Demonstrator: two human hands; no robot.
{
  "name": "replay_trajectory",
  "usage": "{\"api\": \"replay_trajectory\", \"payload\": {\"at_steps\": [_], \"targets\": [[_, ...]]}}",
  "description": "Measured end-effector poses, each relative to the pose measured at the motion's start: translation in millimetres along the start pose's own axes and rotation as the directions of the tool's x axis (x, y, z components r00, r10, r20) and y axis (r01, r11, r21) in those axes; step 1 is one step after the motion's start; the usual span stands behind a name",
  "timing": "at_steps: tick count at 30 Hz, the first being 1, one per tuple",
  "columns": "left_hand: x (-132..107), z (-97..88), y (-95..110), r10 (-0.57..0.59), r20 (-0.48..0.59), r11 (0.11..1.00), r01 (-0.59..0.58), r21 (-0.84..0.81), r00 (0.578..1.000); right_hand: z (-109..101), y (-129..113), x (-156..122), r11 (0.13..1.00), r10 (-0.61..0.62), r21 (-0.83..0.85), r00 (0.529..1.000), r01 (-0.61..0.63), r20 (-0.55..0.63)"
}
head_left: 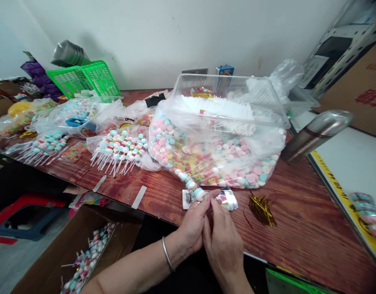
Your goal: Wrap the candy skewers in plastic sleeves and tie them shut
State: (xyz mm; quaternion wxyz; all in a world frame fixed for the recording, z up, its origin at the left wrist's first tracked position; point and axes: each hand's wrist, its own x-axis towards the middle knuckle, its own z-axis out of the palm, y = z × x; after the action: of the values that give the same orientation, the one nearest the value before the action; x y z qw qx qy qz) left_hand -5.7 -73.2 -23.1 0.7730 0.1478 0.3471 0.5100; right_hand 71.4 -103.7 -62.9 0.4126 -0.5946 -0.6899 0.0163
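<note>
My left hand (pixel 192 224), with a bangle at the wrist, is closed round the lower end of a marshmallow skewer (pixel 191 187). Its pastel candies point up and away from me over the table's front edge. Against the left thumb, my right hand (pixel 223 234) pinches at the skewer's base; whatever is between its fingertips is hidden. Under the skewer's tip lie shiny clear wrappers (pixel 231 198). A bundle of gold twist ties (pixel 263 209) rests on the wood to the right of my hands.
A big bag of marshmallows and gummy rings (pixel 203 163) sits behind my hands, below a clear plastic bin (pixel 279 110). Finished-looking skewers (pixel 123 147) lie to the left. A steel flask (pixel 319 132) leans at right. A cardboard box (pixel 50 253) holding skewers stands below the table.
</note>
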Motion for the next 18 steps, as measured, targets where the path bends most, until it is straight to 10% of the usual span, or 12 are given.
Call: {"api": "replay_trajectory", "payload": {"at_steps": [6, 14, 18], "targets": [[-7.2, -5.1, 3.4, -0.012, 0.146, 0.996, -0.001, 0.09, 0.989, -8.9, 7.8, 4.6, 0.956, 0.135, 0.253, 0.989, -0.146, 0.059], [-11.1, -20.2, 12.8, -0.033, 0.253, 0.989, -0.005, 0.15, 0.967, -16.7, 2.8, 9.9, 0.423, 0.341, 0.7, 0.817, -0.575, 0.465], [-7.6, -20.5, 7.2, 0.045, 0.147, 0.982, -0.071, 0.175, 0.988, -17.6, -1.1, 8.4, 0.661, 0.324, 0.558, 0.861, -0.502, 0.391]]}}
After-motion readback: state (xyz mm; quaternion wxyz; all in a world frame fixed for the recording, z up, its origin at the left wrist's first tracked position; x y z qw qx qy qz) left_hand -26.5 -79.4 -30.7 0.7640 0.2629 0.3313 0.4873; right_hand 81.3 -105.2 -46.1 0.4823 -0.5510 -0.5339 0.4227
